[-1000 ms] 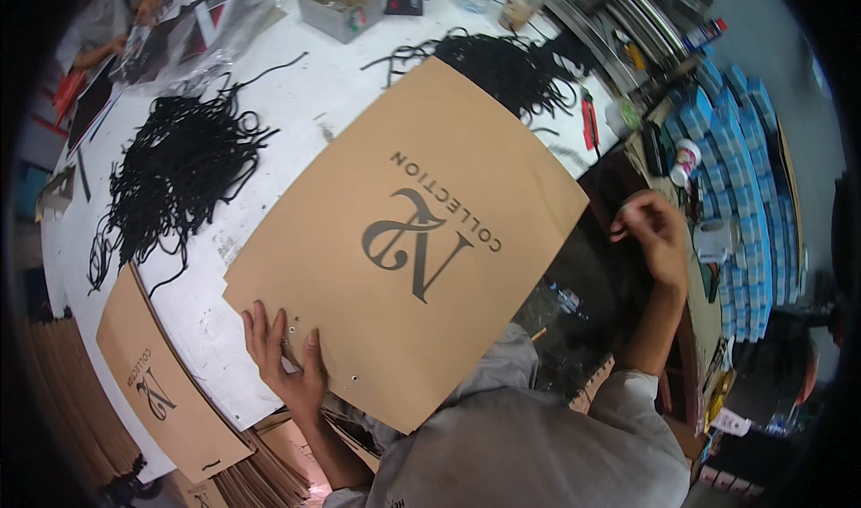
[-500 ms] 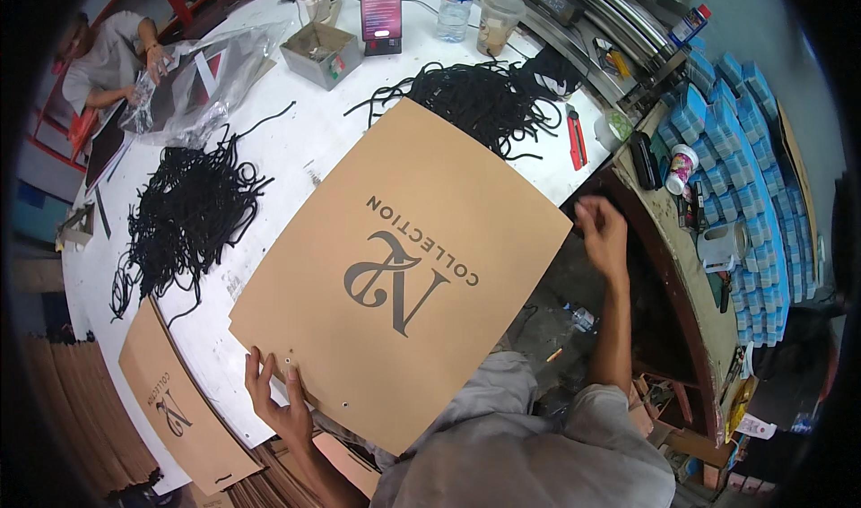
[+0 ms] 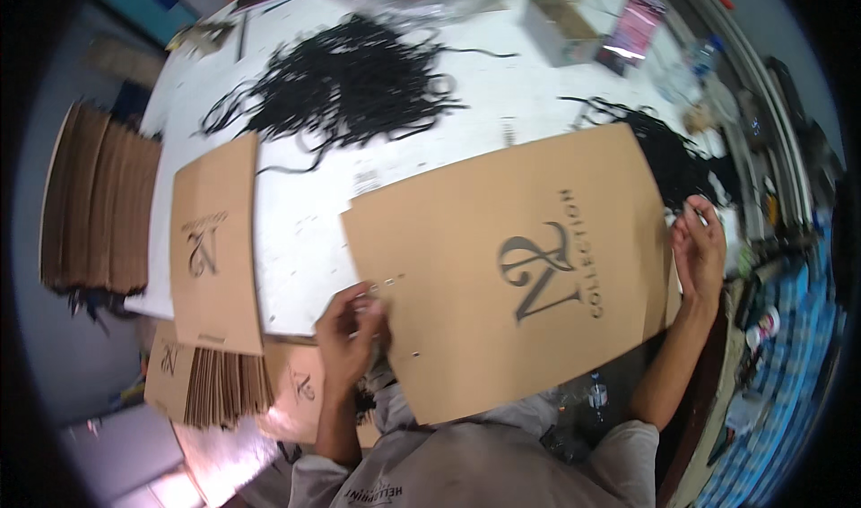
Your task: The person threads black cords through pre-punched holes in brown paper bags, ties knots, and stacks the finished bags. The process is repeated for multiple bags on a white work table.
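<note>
I've got the flat brown paper bag on the table edge, left hand pinching its punched-hole edge, right hand closed on the far edge. Step looks like readying the holes; next likely needs a cord from the black pile.

Bare tabletop between bags; cords beyond, seemingly loose.
</note>
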Available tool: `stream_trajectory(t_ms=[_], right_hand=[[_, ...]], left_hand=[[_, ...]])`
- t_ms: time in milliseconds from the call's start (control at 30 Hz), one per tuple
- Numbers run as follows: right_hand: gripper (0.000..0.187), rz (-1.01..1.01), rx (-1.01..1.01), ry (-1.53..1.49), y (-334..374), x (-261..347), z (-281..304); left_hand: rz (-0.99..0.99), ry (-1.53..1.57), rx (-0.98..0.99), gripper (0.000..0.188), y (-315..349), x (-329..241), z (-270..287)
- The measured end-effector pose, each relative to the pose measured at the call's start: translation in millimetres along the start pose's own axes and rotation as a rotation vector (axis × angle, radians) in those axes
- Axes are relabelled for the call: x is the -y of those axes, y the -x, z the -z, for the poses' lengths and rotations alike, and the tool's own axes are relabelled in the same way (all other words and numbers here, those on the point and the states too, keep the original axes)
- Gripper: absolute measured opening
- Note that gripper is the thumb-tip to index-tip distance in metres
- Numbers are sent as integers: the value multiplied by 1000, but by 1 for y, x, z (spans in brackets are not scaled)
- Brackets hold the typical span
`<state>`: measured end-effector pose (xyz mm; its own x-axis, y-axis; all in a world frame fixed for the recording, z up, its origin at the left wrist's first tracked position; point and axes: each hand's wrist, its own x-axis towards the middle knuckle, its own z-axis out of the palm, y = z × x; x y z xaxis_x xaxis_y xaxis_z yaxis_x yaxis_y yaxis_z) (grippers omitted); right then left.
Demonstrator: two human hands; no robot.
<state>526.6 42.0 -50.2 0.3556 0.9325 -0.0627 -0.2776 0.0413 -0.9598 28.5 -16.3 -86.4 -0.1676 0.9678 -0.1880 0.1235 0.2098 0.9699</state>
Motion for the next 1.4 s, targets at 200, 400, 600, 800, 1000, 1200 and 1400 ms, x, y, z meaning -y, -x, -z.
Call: stream_trajectory(t_ms=[200, 400, 600, 800, 1000, 1200, 1400], right_hand=[[27, -398, 471, 2, 61, -30, -148], [17, 278, 866, 581, 89, -79, -229], [13, 314, 759, 509, 99, -96, -261], [15, 270, 819, 648, 95, -92, -270], [15, 352, 813, 667, 98, -97, -272], [12, 380, 754, 613, 98, -111, -264], [10, 259, 800, 574, 93, -112, -259]], left_hand=[[27, 63, -10, 43, -3, -2, -12], [48, 191, 84, 46, -6, -7, -15], [51, 353, 162, 49, -7, -8, -11], [44, 353, 288, 52, -10, 2, -6], [8, 467, 321, 48, -15, 6, -6], [19, 490, 326, 35, -24, 4, -13], [26, 440, 299, 31, -24, 8, -16]])
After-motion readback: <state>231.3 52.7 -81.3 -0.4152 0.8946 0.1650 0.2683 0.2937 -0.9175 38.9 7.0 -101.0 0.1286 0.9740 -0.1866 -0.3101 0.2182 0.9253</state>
